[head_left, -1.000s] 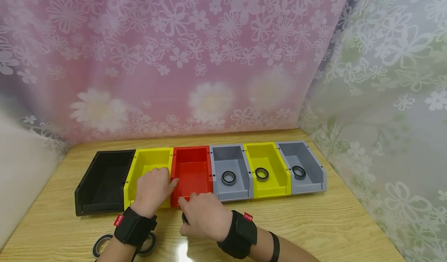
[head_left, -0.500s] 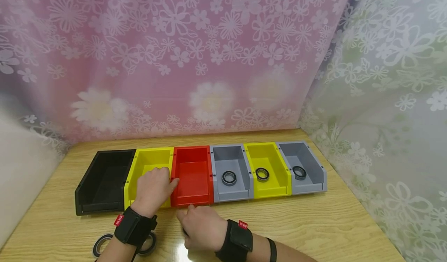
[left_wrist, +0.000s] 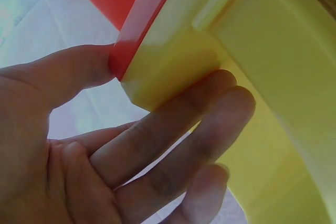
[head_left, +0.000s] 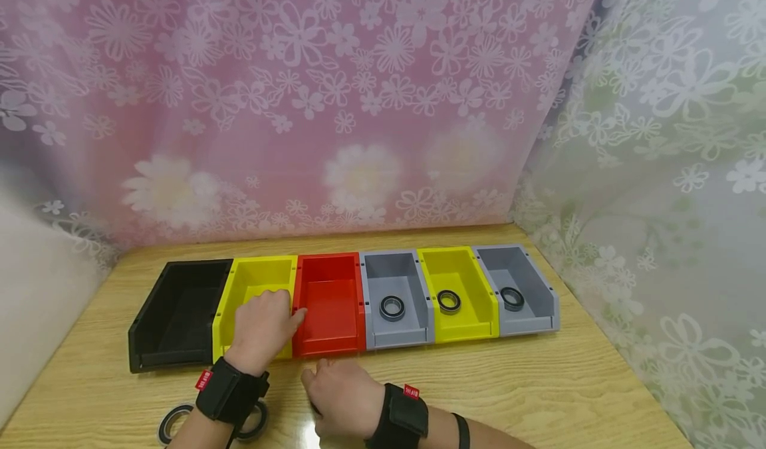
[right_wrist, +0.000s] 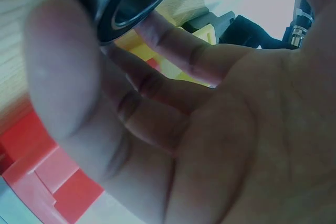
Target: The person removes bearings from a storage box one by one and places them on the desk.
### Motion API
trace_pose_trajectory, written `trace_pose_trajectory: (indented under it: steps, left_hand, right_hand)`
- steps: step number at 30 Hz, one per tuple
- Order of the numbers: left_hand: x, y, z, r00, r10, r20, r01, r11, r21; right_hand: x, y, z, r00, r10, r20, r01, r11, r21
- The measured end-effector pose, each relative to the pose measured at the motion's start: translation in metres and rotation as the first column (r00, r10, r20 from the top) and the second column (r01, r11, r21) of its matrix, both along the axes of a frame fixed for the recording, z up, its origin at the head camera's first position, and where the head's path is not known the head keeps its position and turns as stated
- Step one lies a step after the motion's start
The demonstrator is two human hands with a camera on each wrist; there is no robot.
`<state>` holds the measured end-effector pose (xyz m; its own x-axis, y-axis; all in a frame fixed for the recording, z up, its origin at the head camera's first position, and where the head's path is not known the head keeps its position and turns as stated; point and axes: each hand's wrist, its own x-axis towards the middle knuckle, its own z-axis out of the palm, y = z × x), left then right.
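Observation:
My left hand (head_left: 262, 329) grips the joined walls between the yellow bin (head_left: 263, 269) and the red bin (head_left: 331, 306). In the left wrist view, the thumb presses the red wall (left_wrist: 144, 19) and the fingers lie against the yellow wall (left_wrist: 173, 66). In front of the red bin, over the wood surface, my right hand (head_left: 346, 399) holds a bearing, mostly hidden from above. The right wrist view shows that dark-rimmed metal bearing (right_wrist: 107, 11) at the fingertips of the right hand (right_wrist: 210, 129). Nothing lies in the red bin's visible part.
A black bin (head_left: 185, 312) stands at the row's left end. Right of the red bin, a grey bin (head_left: 399, 336), a yellow bin (head_left: 467, 329) and another grey bin (head_left: 529, 324) each contain one bearing. Two bearings (head_left: 173, 422) lie by my left forearm, partly covered.
My right hand has drawn back from the red bin's front edge toward the near side of the table, with the bearing. My left hand has kept its place.

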<state>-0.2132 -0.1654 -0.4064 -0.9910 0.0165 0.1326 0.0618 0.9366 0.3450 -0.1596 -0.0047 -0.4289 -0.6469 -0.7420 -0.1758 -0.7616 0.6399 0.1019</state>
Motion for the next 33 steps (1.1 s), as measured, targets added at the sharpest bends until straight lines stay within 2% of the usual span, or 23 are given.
trace_pose_trajectory:
  steps: [7, 11, 24, 33]
  left_hand:
    - [-0.0002, 0.0001, 0.0002, 1.0, 0.003, 0.009, -0.003, 1.0, 0.012]
    - [0.0004, 0.0002, 0.0004, 1.0, 0.001, 0.006, -0.001, 1.0, 0.011]
    - [0.0001, 0.0005, 0.0005, 1.0, 0.001, 0.006, -0.001, 1.0, 0.018]
    - [0.0008, 0.0002, 0.0008, 1.0, 0.003, 0.019, -0.003, 1.0, 0.019]
  right_hand:
    - [-0.0018, -0.0028, -0.0021, 0.995, -0.008, 0.1, 0.009, 1.0, -0.005]
    - [-0.0019, -0.0042, -0.0036, 0.991, -0.003, 0.13, 0.005, 1.0, -0.011]
    - [-0.0021, -0.0045, -0.0053, 0.987, -0.018, 0.157, 0.02, 1.0, -0.012]
    - [-0.0016, -0.0025, -0.0021, 0.996, 0.032, 0.078, -0.035, 0.999, 0.03]
